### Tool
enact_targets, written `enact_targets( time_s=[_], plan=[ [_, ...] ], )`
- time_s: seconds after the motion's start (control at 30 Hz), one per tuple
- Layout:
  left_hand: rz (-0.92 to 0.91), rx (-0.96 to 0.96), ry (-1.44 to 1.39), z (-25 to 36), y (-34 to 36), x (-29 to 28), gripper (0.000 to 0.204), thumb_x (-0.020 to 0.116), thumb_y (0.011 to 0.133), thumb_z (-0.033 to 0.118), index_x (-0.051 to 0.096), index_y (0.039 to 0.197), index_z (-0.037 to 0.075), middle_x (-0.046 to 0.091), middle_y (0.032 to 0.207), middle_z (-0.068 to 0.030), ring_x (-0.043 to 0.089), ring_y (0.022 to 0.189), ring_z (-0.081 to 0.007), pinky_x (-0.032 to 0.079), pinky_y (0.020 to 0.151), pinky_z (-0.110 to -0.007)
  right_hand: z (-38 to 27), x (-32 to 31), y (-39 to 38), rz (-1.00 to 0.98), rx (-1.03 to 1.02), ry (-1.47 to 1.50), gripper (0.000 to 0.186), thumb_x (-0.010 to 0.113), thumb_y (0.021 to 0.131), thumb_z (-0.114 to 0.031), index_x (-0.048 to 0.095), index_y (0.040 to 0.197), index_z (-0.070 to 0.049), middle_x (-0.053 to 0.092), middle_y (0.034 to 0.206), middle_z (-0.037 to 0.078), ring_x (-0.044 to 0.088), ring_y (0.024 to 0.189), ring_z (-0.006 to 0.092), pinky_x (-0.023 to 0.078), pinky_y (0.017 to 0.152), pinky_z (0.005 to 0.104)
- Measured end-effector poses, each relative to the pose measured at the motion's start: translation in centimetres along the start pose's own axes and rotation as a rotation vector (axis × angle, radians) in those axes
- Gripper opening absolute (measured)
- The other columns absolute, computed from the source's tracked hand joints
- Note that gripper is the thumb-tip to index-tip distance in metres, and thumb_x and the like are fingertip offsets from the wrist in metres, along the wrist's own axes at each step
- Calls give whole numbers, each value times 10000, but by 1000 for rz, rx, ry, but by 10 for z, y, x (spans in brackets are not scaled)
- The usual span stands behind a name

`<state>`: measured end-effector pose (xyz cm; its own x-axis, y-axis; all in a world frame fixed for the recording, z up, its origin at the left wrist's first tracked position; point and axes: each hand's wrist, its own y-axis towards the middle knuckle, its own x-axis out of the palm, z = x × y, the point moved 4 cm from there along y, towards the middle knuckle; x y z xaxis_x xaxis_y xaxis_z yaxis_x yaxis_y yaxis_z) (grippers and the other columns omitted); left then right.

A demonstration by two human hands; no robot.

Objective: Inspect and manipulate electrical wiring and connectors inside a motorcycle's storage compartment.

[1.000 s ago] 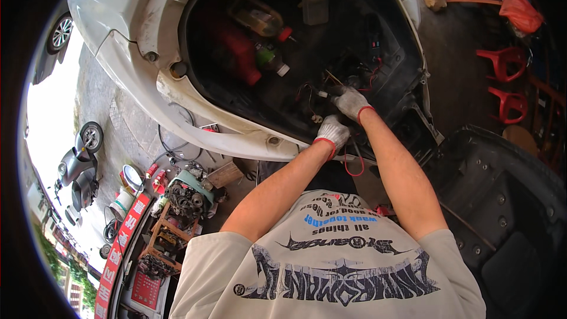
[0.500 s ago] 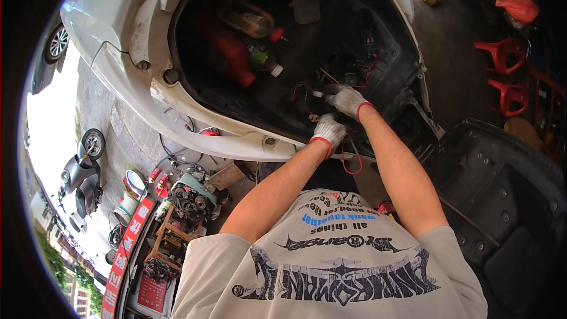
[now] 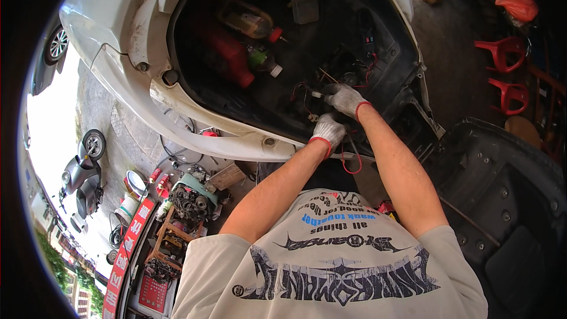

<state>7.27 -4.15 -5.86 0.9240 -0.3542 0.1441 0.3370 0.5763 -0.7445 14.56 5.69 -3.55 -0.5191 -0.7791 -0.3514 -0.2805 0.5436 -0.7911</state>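
Both hands wear white knit gloves with red cuffs and work at the near edge of a dark compartment (image 3: 307,53) in a white scooter body (image 3: 207,142). My right hand (image 3: 345,99) is closed, its fingertips at a small white connector (image 3: 317,94) on thin wires. Nearer to me, my left hand (image 3: 329,130) is curled closed beside another pale connector (image 3: 313,117); what lies in its fingers is hidden. A thin red wire (image 3: 304,99) runs by the hands. Below them hangs a red wire loop (image 3: 353,171).
In the compartment lie an amber bottle (image 3: 248,20), a red bottle (image 3: 233,62), a green-labelled bottle (image 3: 263,60) and a clear container (image 3: 305,5). A black seat (image 3: 502,201) stands at right; red plastic chairs (image 3: 502,54) lie beyond. Engine parts (image 3: 192,198) crowd the lower left.
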Motion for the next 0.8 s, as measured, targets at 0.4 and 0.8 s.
enact_targets(
  time_s=[0.4,0.8],
  plan=[
    [18,-58,-56,2,-3,-2,319,654,769,143,677,1065,29,703,1043,-167,649,1012,-344,512,841,-387,-10,-4,-6,-7,-3,9,393,563,885,-326,652,1191,-95,648,1174,179,593,1120,343,467,944,394],
    [0,-35,46,8,-5,-1,315,598,810,165,662,1102,67,685,1095,-164,625,1059,-341,500,877,-401,-9,0,-3,20,0,-54,366,544,879,-272,656,1188,-110,638,1200,166,577,1151,338,456,984,404]
  ],
)
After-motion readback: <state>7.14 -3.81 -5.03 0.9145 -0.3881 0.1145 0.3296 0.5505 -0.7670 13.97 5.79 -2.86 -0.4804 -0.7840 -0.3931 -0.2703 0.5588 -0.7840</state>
